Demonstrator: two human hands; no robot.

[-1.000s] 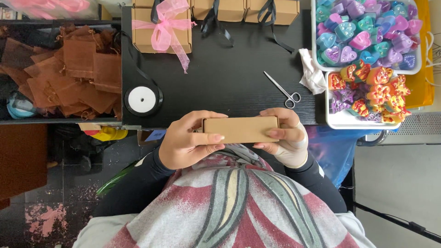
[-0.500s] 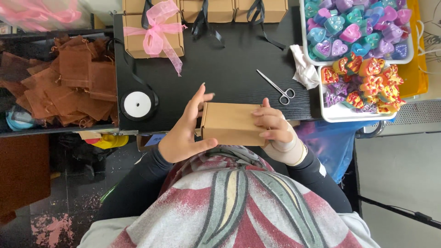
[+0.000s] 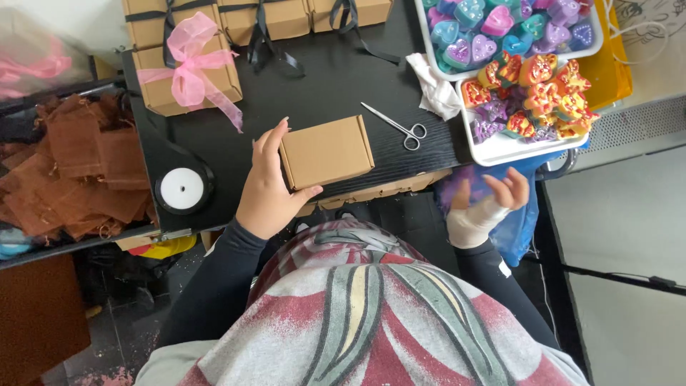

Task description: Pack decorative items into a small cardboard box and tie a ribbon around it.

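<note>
Plain brown cardboard box (image 3: 326,151) now lying flat on black table (image 3: 336,78), near front edge; half second ago both hands were holding it. Left hand (image 3: 268,186) staying on box's left side, fingers spread. Right hand (image 3: 493,196) pulling off to right below table edge, loosely curled, gripping nothing. Scissors (image 3: 400,127) lying just right of box, ribbon spool (image 3: 182,189) left.

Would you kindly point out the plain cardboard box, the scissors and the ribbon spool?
plain cardboard box (image 3: 326,151), head view, middle of its top face
scissors (image 3: 395,126), head view, the blades
ribbon spool (image 3: 181,189), head view, white centre
</note>
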